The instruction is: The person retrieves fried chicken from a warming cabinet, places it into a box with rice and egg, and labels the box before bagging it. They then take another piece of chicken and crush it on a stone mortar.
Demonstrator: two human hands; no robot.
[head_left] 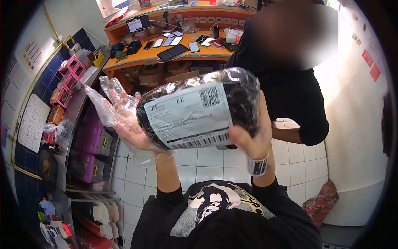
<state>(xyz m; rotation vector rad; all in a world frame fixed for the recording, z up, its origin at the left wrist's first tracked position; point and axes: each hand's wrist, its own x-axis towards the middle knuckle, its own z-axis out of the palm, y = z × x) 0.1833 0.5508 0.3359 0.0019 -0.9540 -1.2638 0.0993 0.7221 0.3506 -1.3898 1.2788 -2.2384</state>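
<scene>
A dark wrapped package [244, 97] with a white shipping label [188, 118] is held up in front of my chest, label side facing the camera. My right hand [255, 135] grips its right end, the thumb pressing near the label's lower right corner. A printed sticker or band [258, 166] is round my right wrist. At the package's left end, my left hand [128, 120] wears a loose clear plastic glove. Its fingers are spread, and the palm side is against or close behind the package's end.
An orange desk [153, 54] with several phones, a tablet [173, 53] and a monitor [138, 24] stands ahead. Another person in black [290, 91] is at the right. Metal shelving [68, 166] with purple bins [85, 166] runs along the left. A red patterned cloth [321, 203] lies at lower right.
</scene>
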